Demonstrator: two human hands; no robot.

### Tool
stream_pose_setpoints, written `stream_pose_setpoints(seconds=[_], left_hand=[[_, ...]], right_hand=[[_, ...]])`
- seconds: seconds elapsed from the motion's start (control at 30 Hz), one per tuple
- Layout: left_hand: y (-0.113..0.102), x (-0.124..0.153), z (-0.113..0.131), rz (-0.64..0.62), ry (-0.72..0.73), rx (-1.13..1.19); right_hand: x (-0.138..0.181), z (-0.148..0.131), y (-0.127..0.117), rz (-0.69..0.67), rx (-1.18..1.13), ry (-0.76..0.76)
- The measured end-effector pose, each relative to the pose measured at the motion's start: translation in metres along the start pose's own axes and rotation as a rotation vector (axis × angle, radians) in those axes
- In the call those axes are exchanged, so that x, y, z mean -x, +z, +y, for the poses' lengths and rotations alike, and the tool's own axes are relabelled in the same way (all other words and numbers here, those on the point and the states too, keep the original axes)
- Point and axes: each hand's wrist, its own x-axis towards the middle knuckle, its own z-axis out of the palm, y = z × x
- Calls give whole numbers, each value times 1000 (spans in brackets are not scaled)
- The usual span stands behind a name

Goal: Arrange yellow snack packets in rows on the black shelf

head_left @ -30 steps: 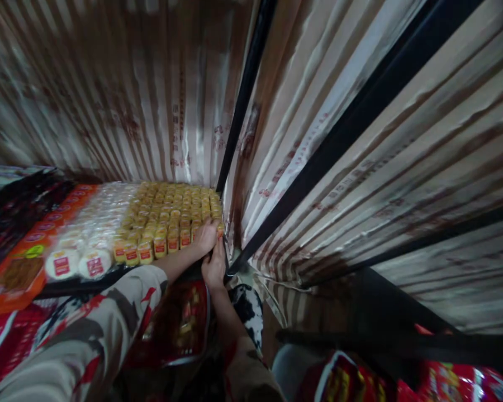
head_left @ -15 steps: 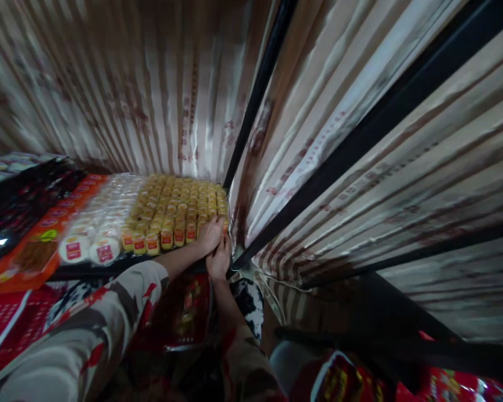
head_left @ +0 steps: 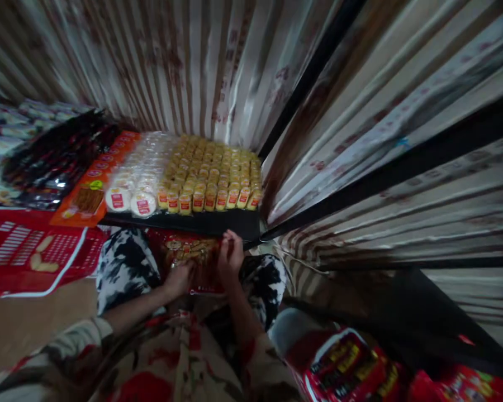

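A red packet of snacks (head_left: 191, 258) lies on my lap, just below the front edge of a dark shelf (head_left: 209, 222). My left hand (head_left: 178, 278) rests on the packet's lower left part, fingers curled against it. My right hand (head_left: 230, 258) grips the packet's right edge, fingers closed. On the shelf above stand rows of small yellow packets with red labels (head_left: 212, 177), and beside them round white packets (head_left: 136, 181).
Orange packets (head_left: 93, 187), dark packets (head_left: 56, 162) and a red printed sheet (head_left: 29, 251) lie to the left. Striped curtains with black rails (head_left: 318, 67) close off the back and right. More red bags (head_left: 343, 365) sit at the lower right.
Both hands have come down from the front row of yellow packets on the shelf to the red packet on my lap. The view has swung left and down.
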Motion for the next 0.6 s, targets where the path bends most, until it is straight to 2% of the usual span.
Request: stream_pose_setpoints(seconds=[0.07, 0.17, 0.23, 0.43, 0.6], left_hand=[[6, 0, -22, -109, -141, -22], [12, -13, -39, -193, -275, -10], [17, -24, -45, -220, -314, 1], [33, -49, -53, -220, -399, 16], [39, -67, -48, -179, -386, 44]], right_hand=[[27, 3, 16, -227, 42, 66], [50, 21, 40, -642, 265, 259], [56, 37, 50, -782, 337, 316], [57, 70, 64, -906, 373, 332], [60, 83, 77, -954, 350, 305]])
